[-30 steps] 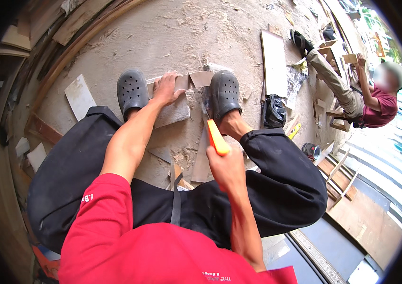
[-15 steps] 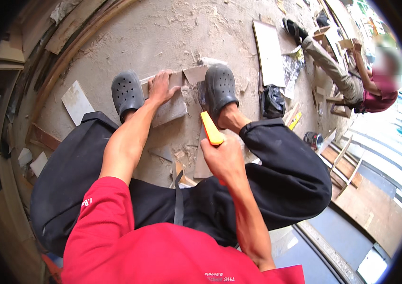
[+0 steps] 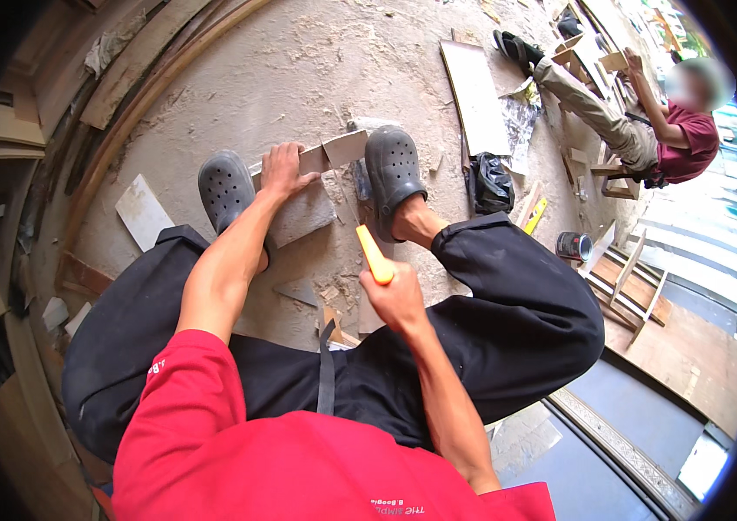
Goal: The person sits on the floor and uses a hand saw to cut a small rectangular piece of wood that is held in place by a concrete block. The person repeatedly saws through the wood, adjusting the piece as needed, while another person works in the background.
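My left hand (image 3: 283, 172) presses on a flat wooden board (image 3: 344, 149), its fingers curled over the far edge. The board lies across a grey-brown block (image 3: 303, 217) on the ground between my feet. In my right fist (image 3: 399, 300) is the orange-yellow handle of a hand saw (image 3: 375, 253). Its thin blade reaches away from me to the board, at a dark cut line right of my left hand. A grey clog (image 3: 393, 165) on my right foot stands by the board's right end; the other clog (image 3: 226, 187) is left of the block.
Wood scraps (image 3: 331, 319) and sawdust lie below the block. To the right are a white panel (image 3: 477, 95), a black plastic bag (image 3: 492, 184), a yellow level (image 3: 535, 215) and a paint can (image 3: 572, 246). A co-worker (image 3: 681, 148) sits at far right holding wood. Planks line the left.
My right hand and the saw have drawn back slightly toward me, and more of the blade shows. My left hand stays on the board. The whole view has shifted a little.
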`<move>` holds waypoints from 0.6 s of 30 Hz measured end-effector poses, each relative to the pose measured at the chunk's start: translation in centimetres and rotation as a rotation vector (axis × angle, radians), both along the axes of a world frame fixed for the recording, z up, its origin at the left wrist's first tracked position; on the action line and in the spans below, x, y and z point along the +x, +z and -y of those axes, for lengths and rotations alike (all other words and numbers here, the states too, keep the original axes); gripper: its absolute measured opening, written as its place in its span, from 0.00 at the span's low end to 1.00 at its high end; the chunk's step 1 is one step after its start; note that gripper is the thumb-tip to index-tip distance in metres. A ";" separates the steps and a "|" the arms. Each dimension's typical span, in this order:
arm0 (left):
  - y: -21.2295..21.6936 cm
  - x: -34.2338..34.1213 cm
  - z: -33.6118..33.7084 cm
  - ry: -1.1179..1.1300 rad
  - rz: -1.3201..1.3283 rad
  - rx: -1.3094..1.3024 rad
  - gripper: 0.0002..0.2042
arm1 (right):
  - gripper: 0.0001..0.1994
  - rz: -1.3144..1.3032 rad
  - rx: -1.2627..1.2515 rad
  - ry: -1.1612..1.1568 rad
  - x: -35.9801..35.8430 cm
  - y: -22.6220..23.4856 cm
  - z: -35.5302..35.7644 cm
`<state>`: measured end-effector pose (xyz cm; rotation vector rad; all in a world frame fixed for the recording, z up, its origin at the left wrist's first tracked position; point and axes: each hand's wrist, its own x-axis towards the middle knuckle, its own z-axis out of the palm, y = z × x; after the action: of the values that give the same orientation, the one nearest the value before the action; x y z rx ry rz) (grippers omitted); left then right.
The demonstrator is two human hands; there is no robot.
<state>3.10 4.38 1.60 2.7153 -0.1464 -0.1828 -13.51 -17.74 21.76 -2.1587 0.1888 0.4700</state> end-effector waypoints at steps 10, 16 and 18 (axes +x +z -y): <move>-1.1 -1.2 -0.7 -0.224 0.059 0.046 0.31 | 0.14 -0.220 0.091 -0.148 -0.6 3.1 -1.5; 0.3 -0.5 -0.3 -0.143 0.002 0.036 0.28 | 0.14 -0.094 0.082 -0.109 -0.3 2.9 -1.7; 0.4 -0.8 -0.2 -0.147 -0.040 0.049 0.27 | 0.14 -0.142 0.072 -0.126 -0.5 2.9 -2.1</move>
<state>2.35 4.60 2.03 2.7481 -0.3348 -0.2867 -13.97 -15.66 24.70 -2.0302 0.3791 0.5495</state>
